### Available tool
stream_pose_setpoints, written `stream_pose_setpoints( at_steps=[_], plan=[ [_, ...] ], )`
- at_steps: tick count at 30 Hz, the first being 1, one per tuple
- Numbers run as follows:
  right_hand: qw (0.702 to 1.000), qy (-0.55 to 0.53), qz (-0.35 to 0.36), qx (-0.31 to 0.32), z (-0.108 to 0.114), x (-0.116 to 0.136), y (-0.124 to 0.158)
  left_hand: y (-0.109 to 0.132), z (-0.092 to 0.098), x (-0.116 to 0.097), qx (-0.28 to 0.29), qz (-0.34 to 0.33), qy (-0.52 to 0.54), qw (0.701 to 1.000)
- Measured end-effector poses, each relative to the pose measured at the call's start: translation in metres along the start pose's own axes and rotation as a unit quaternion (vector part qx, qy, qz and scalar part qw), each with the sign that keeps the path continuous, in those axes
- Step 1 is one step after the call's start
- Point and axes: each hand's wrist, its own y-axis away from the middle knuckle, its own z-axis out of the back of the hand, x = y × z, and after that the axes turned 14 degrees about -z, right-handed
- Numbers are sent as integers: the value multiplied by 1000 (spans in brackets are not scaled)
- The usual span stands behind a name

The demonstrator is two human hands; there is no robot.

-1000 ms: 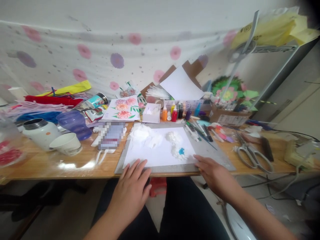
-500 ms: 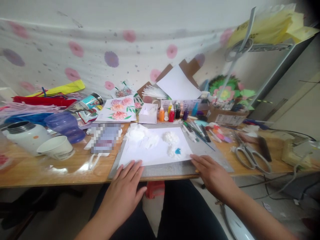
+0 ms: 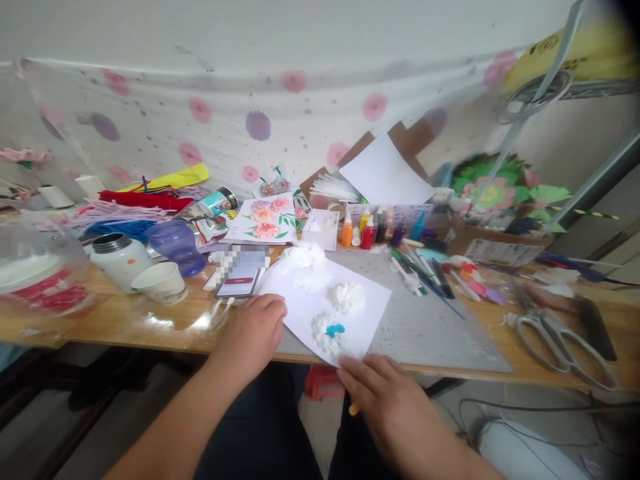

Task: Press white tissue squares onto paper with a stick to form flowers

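Note:
A sheet of white paper (image 3: 300, 313) lies askew on a grey mat (image 3: 430, 333). On it sit white, fluffy-looking clumps (image 3: 349, 297); the nearest carries a bright blue dab (image 3: 335, 330). More white material (image 3: 303, 255) is heaped at the sheet's far left. My left hand (image 3: 257, 327) is closed at the paper's left edge, fingers curled. My right hand (image 3: 383, 387) pinches the near corner, its thumb hidden below. A small orange-yellow tip (image 3: 354, 408) shows under the right fingers; what it belongs to is hidden.
Small paint bottles (image 3: 367, 235) stand behind the mat. Brushes and pens (image 3: 425, 270) lie to its right, then large scissors (image 3: 560, 343). To the left are a phone (image 3: 243, 273), a paper cup (image 3: 160, 283) and a white jar (image 3: 120, 260). A flower picture (image 3: 263, 220) lies behind.
The paper has turned clockwise, its near right corner swinging towards me and left. My right hand moved with that corner. My left hand went from spread flat to curled; the view shifted left.

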Motion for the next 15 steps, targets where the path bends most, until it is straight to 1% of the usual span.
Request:
stream_pose_setpoints(
  at_steps=[3,4,6,7,9,11,13,15],
  plan=[
    [995,-95,38,21,15,-4,-3,-24,-3,-4,-11,46,27,999],
    [990,-138,40,13,20,-10,-4,-33,-6,-3,-10,51,27,998],
    [973,-230,-3,-36,27,-26,-5,-52,-14,0,-1,52,30,998],
    [961,-268,-44,-60,28,-36,-5,-61,-18,3,5,48,31,998],
    [926,-331,-144,-109,28,-55,-6,-76,-24,7,20,38,33,999],
    [880,-382,-241,-144,22,-72,-7,-88,-29,11,31,34,32,998],
    [839,-432,-286,-166,14,-84,-8,-98,-34,12,33,37,26,998],
    [809,-478,-289,-181,5,-90,-8,-105,-40,11,31,42,19,998]
  ],
)
